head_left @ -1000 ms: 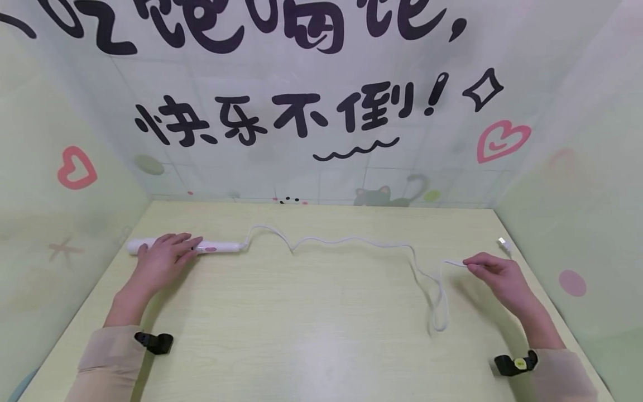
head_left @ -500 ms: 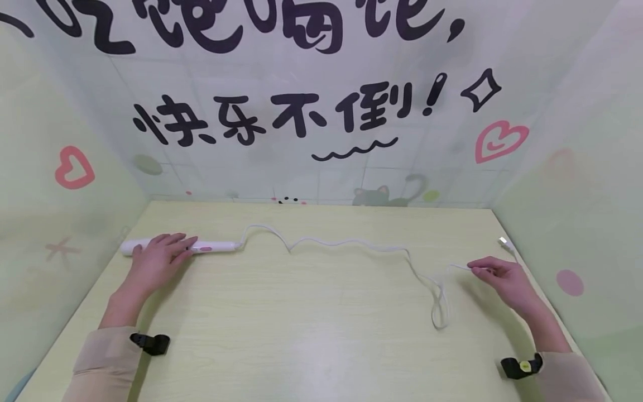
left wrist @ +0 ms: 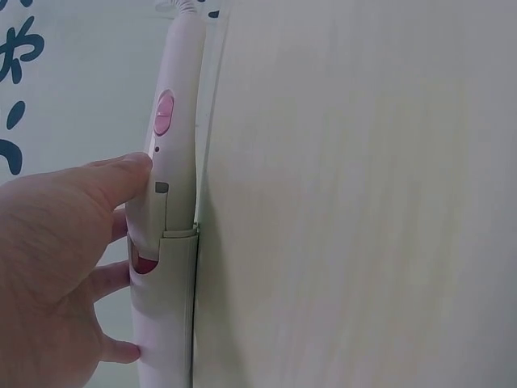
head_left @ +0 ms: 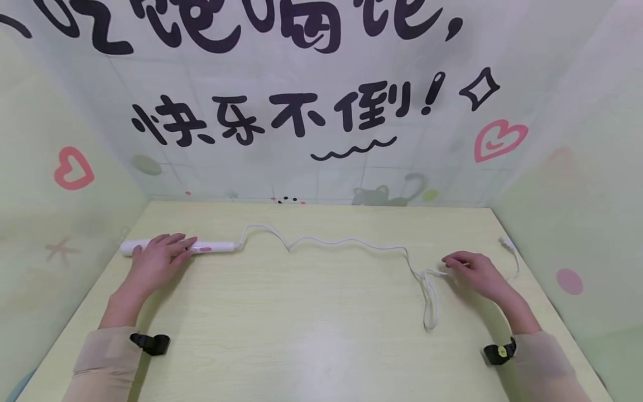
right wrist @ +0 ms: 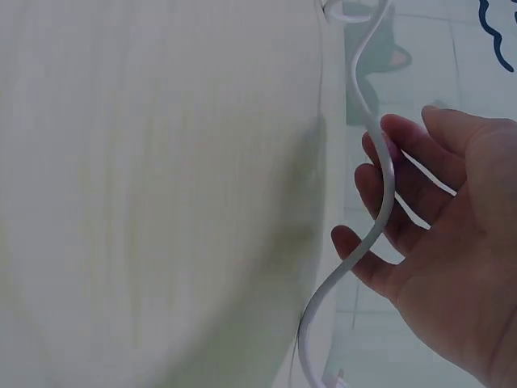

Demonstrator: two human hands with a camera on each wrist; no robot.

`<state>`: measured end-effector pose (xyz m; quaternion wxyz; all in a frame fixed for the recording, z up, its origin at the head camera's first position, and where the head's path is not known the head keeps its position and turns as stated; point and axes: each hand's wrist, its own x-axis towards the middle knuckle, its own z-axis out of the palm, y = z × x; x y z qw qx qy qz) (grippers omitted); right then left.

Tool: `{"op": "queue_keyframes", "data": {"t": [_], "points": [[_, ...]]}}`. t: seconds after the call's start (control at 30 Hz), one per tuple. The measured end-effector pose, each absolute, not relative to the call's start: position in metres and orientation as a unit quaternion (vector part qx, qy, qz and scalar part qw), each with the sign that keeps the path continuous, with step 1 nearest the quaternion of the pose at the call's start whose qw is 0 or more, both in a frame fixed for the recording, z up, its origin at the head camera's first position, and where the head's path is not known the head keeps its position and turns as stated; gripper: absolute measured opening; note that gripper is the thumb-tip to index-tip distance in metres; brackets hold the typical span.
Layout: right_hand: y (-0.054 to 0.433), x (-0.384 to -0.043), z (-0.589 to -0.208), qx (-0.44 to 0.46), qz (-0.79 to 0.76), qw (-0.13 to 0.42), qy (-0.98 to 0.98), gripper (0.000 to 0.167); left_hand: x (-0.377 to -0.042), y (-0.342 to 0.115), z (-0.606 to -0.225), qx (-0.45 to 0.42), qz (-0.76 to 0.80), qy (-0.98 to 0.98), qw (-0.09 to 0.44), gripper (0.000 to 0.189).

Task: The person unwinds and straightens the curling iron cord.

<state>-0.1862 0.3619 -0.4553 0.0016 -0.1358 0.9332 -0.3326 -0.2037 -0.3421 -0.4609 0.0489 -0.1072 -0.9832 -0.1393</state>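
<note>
A slim white hair straightener [head_left: 218, 247] with a pink switch lies at the table's back left. My left hand [head_left: 158, 262] grips its middle, thumb on one side in the left wrist view and fingers on the other, partly behind the straightener [left wrist: 174, 186]. From its right end a thin white cable [head_left: 346, 240] runs in waves across the table to a narrow loop. Just right of that loop is my right hand [head_left: 477, 274]. In the right wrist view its fingers are loosely bent and the cable [right wrist: 388, 182] passes across them, with the thumb apart from it.
The cable's USB plug [head_left: 507, 243] lies near the right edge of the pale wooden table [head_left: 311, 312]. Printed panels stand close on the left, right and back, the back panel [head_left: 281, 178] bearing black lettering.
My right hand has moved left and its thumb and fingertips no longer pinch the cable. The cable's loop has shifted slightly left. My left hand stays on the hair straightener, which slid slightly left earlier.
</note>
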Motion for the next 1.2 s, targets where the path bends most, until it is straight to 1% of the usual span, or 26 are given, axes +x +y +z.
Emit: {"op": "queue_keyframes", "data": {"t": [0.17,0.3,0.4,0.5,0.63,0.73,0.9,1.03,1.1,1.2], "points": [[0.345,-0.192,-0.457,-0.184,-0.398,0.026,0.899,0.027,-0.203,-0.342,-0.46,-0.105,-0.144,-0.983,0.047,0.04],[0.333,-0.194,-0.462,-0.216,-0.44,0.066,0.869,0.029,-0.203,-0.342,-0.461,-0.105,-0.147,-0.983,0.043,0.041],[0.327,-0.195,-0.463,-0.224,-0.447,0.088,0.862,0.028,-0.203,-0.341,-0.46,-0.105,-0.148,-0.983,0.04,0.041],[0.324,-0.195,-0.46,-0.221,-0.446,0.107,0.861,0.025,-0.203,-0.341,-0.46,-0.105,-0.148,-0.983,0.04,0.04],[0.323,-0.194,-0.453,-0.211,-0.429,0.129,0.869,0.014,-0.203,-0.342,-0.46,-0.104,-0.147,-0.983,0.042,0.04],[0.326,-0.192,-0.45,-0.224,-0.41,0.12,0.876,0.01,-0.204,-0.342,-0.46,-0.103,-0.146,-0.983,0.044,0.041],[0.338,-0.188,-0.446,-0.244,-0.406,0.069,0.878,0.009,-0.205,-0.343,-0.462,-0.098,-0.146,-0.984,0.042,0.042],[0.351,-0.184,-0.444,-0.255,-0.398,0.044,0.88,0.008,-0.205,-0.349,-0.464,-0.087,-0.146,-0.984,0.045,0.043],[0.359,-0.182,-0.444,-0.261,-0.391,0.042,0.881,0.011,-0.204,-0.352,-0.465,-0.083,-0.147,-0.984,0.051,0.043],[0.372,-0.178,-0.444,-0.266,-0.386,0.061,0.881,0.016,-0.204,-0.354,-0.466,-0.082,-0.151,-0.983,0.057,0.042]]}}
